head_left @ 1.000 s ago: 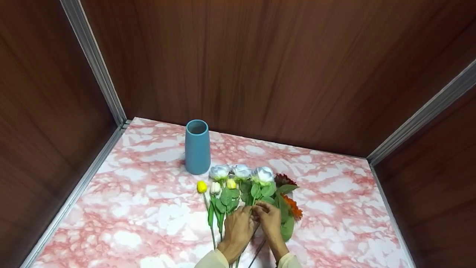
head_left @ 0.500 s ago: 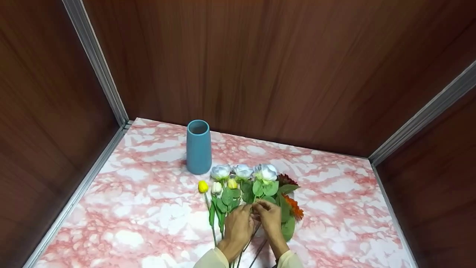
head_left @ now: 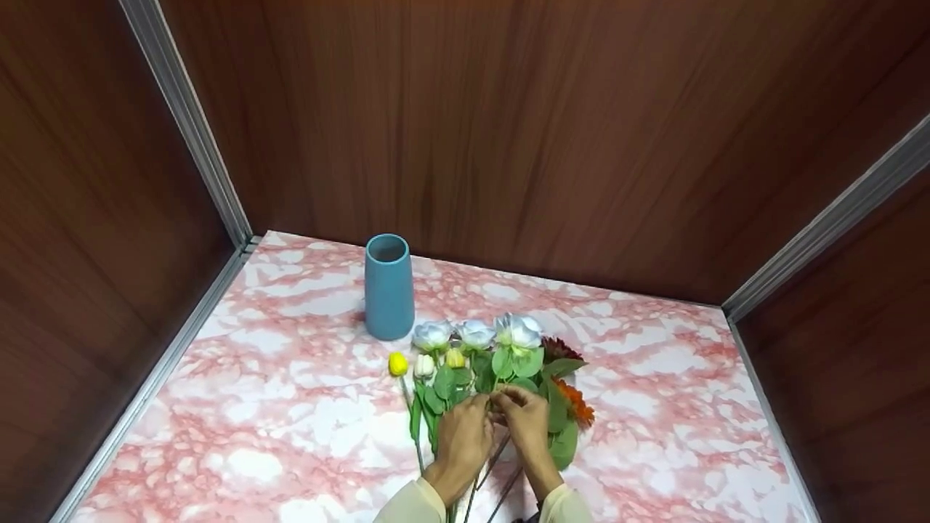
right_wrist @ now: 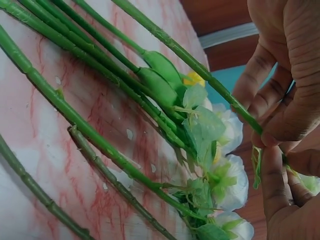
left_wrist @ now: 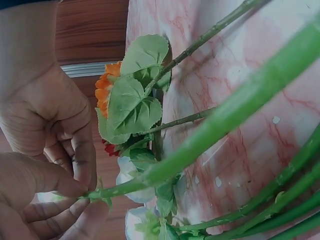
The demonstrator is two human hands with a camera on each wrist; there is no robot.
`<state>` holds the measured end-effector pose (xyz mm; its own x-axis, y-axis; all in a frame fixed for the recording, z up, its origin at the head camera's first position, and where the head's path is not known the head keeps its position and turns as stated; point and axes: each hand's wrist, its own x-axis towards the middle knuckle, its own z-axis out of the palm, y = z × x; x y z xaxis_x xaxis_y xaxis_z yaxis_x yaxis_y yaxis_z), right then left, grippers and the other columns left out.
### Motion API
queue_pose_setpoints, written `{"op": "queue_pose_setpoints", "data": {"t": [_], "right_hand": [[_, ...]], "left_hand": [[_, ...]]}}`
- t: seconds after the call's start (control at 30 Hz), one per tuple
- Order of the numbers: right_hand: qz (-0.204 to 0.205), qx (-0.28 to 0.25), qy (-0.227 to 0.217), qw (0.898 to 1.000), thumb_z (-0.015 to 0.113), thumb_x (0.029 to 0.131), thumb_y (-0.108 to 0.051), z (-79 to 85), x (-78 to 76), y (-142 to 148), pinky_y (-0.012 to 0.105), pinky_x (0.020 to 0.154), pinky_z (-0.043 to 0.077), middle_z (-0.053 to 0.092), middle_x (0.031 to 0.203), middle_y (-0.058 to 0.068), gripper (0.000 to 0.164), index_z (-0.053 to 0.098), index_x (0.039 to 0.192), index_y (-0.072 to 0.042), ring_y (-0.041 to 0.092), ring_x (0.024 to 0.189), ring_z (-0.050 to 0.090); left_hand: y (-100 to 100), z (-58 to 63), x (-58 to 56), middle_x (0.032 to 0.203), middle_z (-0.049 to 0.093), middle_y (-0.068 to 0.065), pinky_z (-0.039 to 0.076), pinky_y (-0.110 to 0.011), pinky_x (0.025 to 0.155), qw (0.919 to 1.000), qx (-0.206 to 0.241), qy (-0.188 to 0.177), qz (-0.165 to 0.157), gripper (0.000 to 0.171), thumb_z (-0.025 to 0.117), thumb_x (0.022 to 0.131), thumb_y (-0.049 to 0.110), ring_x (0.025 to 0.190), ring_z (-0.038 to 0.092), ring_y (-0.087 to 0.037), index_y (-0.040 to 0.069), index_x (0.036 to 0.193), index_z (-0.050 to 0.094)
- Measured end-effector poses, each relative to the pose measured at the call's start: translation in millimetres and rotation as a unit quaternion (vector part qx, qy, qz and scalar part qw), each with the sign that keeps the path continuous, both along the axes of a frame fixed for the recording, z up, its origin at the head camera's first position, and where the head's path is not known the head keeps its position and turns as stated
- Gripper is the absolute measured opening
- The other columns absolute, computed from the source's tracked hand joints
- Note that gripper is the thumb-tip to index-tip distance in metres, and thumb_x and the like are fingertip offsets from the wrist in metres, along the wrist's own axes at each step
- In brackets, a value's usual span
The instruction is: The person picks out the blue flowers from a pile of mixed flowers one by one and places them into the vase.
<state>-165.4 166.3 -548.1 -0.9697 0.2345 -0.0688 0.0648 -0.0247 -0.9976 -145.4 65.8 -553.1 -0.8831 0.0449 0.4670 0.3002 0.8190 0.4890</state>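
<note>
Left hand (head_left: 463, 436) pinches a green stem (left_wrist: 200, 141), right hand (head_left: 528, 425) pinching it just beside; opposing twists could kink it or tear the leaves (head_left: 528, 362) beyond.

At my end I see a smooth matt vase (head_left: 390, 301), wood-grain panels (head_left: 465, 145), metal rails (head_left: 195, 131), knobbly plastic-looking stems (left_wrist: 200, 143)
</note>
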Motion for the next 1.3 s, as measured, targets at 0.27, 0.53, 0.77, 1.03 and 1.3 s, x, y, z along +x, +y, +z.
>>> {"op": "queue_pose_setpoints", "data": {"t": [0.27,0.53,0.77,1.03,1.3], "right_hand": [[-0.019,0.025,-0.007,0.999,0.061,0.078,0.003,1.7,-4.4,-6,0.033,0.055,0.053,0.065,0.073,0.017,0.019,0.062,0.094,0.013,0.023,0.057,0.064],[-0.014,0.057,0.017,0.998,0.062,0.077,0.004,2.8,-3.6,-8,0.034,0.056,0.053,0.065,0.075,0.018,0.015,0.064,0.09,0.012,0.025,0.06,0.064],[-0.009,0.076,0.03,0.997,0.061,0.077,0.005,27.7,6.4,-14,0.033,0.056,0.053,0.064,0.077,0.023,0.016,0.063,0.091,0.014,0.027,0.064,0.063],[-0.006,0.058,0.035,0.998,0.062,0.079,0.001,0.8,-1.7,-10,0.028,0.056,0.052,0.066,0.078,0.017,0.016,0.066,0.093,0.008,0.018,0.062,0.063],[-0.003,0.058,0.047,0.997,0.064,0.08,-0.003,2.7,-5.7,-12,0.028,0.056,0.052,0.066,0.079,0.016,0.017,0.066,0.093,0.007,0.017,0.062,0.063]], "left_hand": [[-4,2.4,-1.7,0.081,0.064,-0.005,0.048,-0.035,0.053,0.9997,0.016,-0.014,-0.015,0.029,0.065,0.066,0.002,0.065,0.061,-0.024,0.005,0.095,0.065],[-6,1.4,-3.3,0.078,0.063,-0.004,0.046,-0.034,0.05,0.9998,0.019,-0.004,-0.011,0.026,0.064,0.066,0.001,0.062,0.059,-0.023,0.007,0.091,0.064],[-9,6.2,-6.2,0.076,0.062,-0.004,0.045,-0.034,0.05,0.9993,0.033,-0.015,-0.012,0.026,0.063,0.066,0.001,0.06,0.059,-0.023,0.007,0.092,0.063],[-11,6.3,-8.7,0.078,0.063,-0.005,0.046,-0.036,0.051,0.9997,0.017,-0.015,-0.005,0.027,0.065,0.067,0.004,0.061,0.059,-0.025,0.007,0.094,0.063],[-13,9.2,-12.0,0.079,0.063,-0.005,0.047,-0.036,0.052,0.9999,0.015,-0.005,-0.004,0.029,0.066,0.067,0.004,0.062,0.059,-0.025,0.006,0.095,0.063]]}}
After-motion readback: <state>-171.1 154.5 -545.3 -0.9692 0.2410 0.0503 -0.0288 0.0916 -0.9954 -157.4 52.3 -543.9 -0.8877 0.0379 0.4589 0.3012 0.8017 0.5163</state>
